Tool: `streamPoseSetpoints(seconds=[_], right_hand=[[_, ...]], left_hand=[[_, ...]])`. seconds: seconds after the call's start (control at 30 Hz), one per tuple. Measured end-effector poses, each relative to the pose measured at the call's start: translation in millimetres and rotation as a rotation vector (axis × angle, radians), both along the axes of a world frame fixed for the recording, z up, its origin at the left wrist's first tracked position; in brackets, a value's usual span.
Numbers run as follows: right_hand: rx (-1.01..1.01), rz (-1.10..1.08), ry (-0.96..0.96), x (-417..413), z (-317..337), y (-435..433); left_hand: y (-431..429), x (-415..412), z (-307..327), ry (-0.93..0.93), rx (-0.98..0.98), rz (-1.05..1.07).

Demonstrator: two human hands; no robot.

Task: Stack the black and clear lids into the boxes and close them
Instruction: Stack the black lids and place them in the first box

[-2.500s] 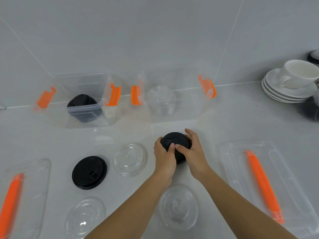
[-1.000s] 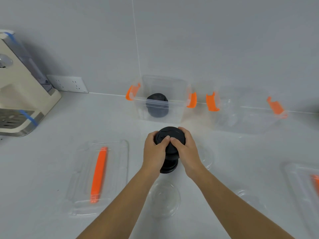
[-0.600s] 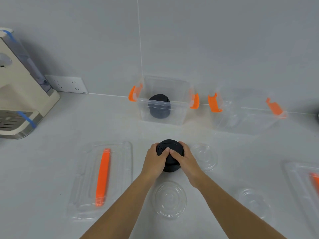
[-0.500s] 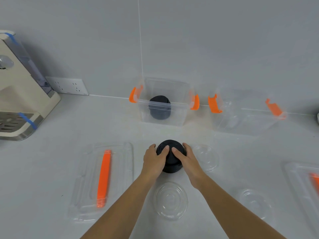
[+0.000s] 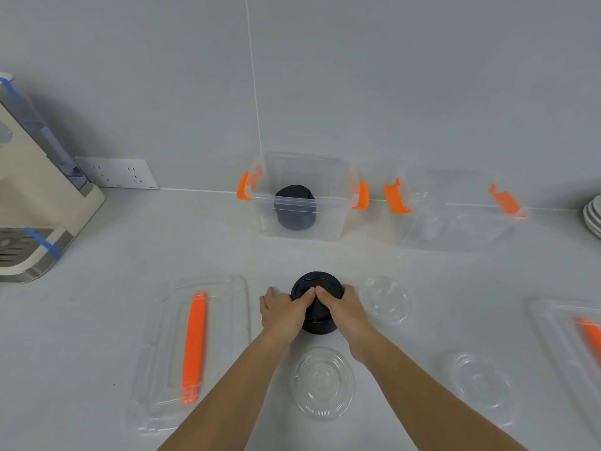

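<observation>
A short stack of black lids (image 5: 317, 281) stands on the counter in the middle. My left hand (image 5: 282, 312) and my right hand (image 5: 346, 309) clasp it from both sides, thumbs pressed together on its top. Behind it stands a clear box with orange latches (image 5: 304, 219) that holds another black lid stack (image 5: 294, 208). To its right is a second clear box (image 5: 455, 219); its contents are hard to make out. Three clear dome lids lie loose: one (image 5: 387, 299) right of my hands, one (image 5: 323, 384) in front, one (image 5: 481, 382) at the right.
A clear box cover with an orange handle (image 5: 192, 346) lies at the left, and a second cover (image 5: 572, 340) at the right edge. A beige machine (image 5: 35, 196) stands far left beside a wall socket (image 5: 118, 174). White saucers (image 5: 593, 216) show at the right edge.
The view swung left. My hands carried a held black stack over and set it down onto the black lid on the counter, then pressed it; both hands stay on the stack.
</observation>
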State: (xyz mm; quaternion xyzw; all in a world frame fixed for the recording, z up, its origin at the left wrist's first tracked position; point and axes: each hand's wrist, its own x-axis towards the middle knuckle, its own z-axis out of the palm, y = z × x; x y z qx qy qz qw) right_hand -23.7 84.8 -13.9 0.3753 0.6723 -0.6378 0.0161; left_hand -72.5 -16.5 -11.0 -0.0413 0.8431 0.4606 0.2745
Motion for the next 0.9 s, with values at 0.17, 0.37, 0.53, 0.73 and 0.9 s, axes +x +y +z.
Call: streamPoseSetpoints(seconds=[0.17, 0.37, 0.53, 0.73, 0.9], right_hand=[[-0.093, -0.031, 0.104, -1, 8, -1], [-0.178, -0.024, 0.146, -3, 21, -1], [-0.089, -0.035, 0.219, -12, 38, -4], [0.021, -0.026, 0.384, -33, 78, 3], [0.077, 0.004, 0.527, -58, 116, 16]], left_hand=[[1, 4, 5, -0.08, 0.146, 0.134], [-1, -6, 18, -0.221, 0.368, 0.173], [0, -16, 37, -0.141, 0.387, 0.187], [10, -36, 79, 0.029, 0.417, 0.154], [19, -62, 123, 0.129, 0.504, 0.104]])
